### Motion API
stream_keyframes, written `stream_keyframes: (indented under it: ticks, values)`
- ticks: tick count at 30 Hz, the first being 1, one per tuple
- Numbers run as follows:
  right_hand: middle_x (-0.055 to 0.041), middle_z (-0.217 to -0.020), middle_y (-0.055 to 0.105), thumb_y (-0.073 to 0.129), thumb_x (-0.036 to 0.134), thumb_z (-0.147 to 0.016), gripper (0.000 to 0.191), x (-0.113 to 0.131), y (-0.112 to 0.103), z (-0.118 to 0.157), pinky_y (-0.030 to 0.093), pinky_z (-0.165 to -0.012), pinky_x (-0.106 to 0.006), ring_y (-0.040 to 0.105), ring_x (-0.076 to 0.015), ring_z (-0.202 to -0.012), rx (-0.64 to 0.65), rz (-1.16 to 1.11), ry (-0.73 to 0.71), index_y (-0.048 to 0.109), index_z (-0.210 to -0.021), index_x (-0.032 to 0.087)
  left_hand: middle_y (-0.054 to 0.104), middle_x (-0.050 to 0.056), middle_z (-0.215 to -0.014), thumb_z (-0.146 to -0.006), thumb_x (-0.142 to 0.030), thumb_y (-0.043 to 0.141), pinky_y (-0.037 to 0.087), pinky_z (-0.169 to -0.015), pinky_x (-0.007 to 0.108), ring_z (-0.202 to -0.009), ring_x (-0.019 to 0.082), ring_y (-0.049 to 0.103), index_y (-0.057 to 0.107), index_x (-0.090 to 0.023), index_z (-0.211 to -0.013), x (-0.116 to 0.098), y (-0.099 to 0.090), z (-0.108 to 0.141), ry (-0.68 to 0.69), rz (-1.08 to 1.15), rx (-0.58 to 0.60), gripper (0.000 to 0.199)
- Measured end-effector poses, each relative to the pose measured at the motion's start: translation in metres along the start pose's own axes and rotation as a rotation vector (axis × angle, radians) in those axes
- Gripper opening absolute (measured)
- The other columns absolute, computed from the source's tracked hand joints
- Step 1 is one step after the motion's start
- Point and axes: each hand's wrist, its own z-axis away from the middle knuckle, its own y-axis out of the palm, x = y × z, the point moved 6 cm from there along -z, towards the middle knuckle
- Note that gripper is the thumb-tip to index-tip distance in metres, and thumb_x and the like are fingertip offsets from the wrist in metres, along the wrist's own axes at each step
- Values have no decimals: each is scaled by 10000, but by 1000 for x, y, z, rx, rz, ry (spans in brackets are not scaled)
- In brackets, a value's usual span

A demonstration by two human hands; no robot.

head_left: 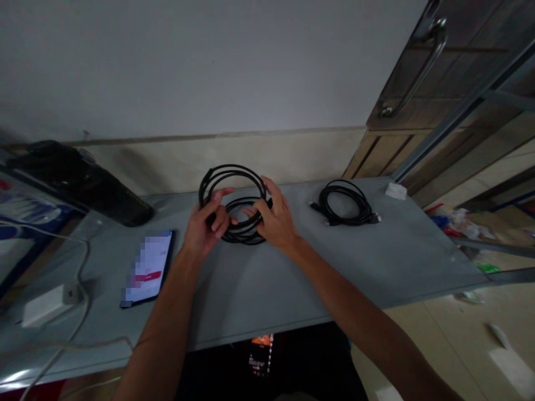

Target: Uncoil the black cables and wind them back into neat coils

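Got both hands on the black cable coil [234,200] mid-table: my left hand [204,228] grips its left side, my right hand [273,220] pinches the right. Second coiled cable [345,203] sits well apart to the right.

No legible text anywhere. The phone [147,268] lying near left on the grey table [259,284] had a lit screen, but its upper part was pixelated and the red band lower down could not be read. A second lit screen [260,355] below the table's near edge showed orange and small lines, too small and blurred to read. Blue-and-white printed material [25,214] at far left carried graphics, no readable letters. The white adapter [45,305] near left showed no marking.
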Motion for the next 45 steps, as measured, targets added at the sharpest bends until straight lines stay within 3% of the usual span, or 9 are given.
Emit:
stream_keyframes:
  ticks: [2,6,12,17,22,29,38,42,45]
  values:
    - [-198,-1721,458,666,420,-1137,240,-3,0,1,552,-1266,-534,528,-324,-1575,-16,-33,-6,683,-1019,212,434,-94,-519,-936,-369,849,629,-623,340,-415,125,466,820,-161,-1251,0,-3,-4,48,-31,-42,378]
    - [-194,-1668,508,655,433,-1142,260,-9,-2,0,597,-1208,-519,622,-300,-1464,-54,-132,-13,647,-979,230,632,-40,-668,-810,-346,931,599,-668,291,-604,150,653,814,-195,-1120,5,-15,-12,175,-113,-165,364]
    - [-188,-1655,510,668,389,-1137,242,-15,1,0,584,-1210,-460,657,-263,-1416,10,-228,-26,622,-960,231,765,12,-896,-766,-409,934,604,-763,318,-793,197,743,801,-206,-1170,10,-40,-21,270,-337,-319,471]
    - [-203,-1608,566,649,261,-1114,59,-27,15,6,560,-1232,-485,649,-291,-1434,123,-242,30,665,-1155,223,794,45,-951,-791,-445,891,628,-869,396,-905,271,766,790,-198,-1044,13,-60,-28,305,-744,-330,368]
    - [-131,-1481,671,453,-33,-964,544,-38,27,12,536,-1241,-482,632,-263,-1416,250,-248,102,621,-1403,242,833,98,-1065,-850,-354,776,631,-1045,514,-1066,348,796,816,-198,-1137,21,-74,-36,363,-1004,-306,329]
    - [-124,-1440,633,466,-59,-853,669,-53,39,21,513,-1254,-504,582,-273,-1386,280,-259,207,587,-1445,229,799,175,-1307,-873,-217,680,560,-1209,593,-1254,373,758,780,-165,-1349,33,-74,-38,398,-1119,-287,490]
    - [-98,-1384,730,495,14,-830,567,-80,44,27,573,-1195,-469,752,-215,-1242,166,-457,420,560,-1341,252,751,200,-1358,-853,-119,631,529,-1261,590,-1314,375,729,742,-135,-1432,36,-67,-37,405,-1177,-257,590]
    - [-58,-1274,788,410,48,-940,430,-79,43,25,575,-1191,-421,768,-177,-1218,136,-458,469,590,-1269,258,760,192,-1356,-857,-124,638,519,-1265,599,-1321,378,723,743,-148,-1424,35,-64,-36,416,-1203,-239,577]
    - [-77,-1255,786,410,201,-1085,270,-75,42,25,570,-1176,-431,753,-207,-1214,134,-424,484,633,-1230,252,760,186,-1365,-895,-202,682,522,-1258,604,-1326,382,716,745,-164,-1410,34,-63,-36,401,-1196,-244,521]
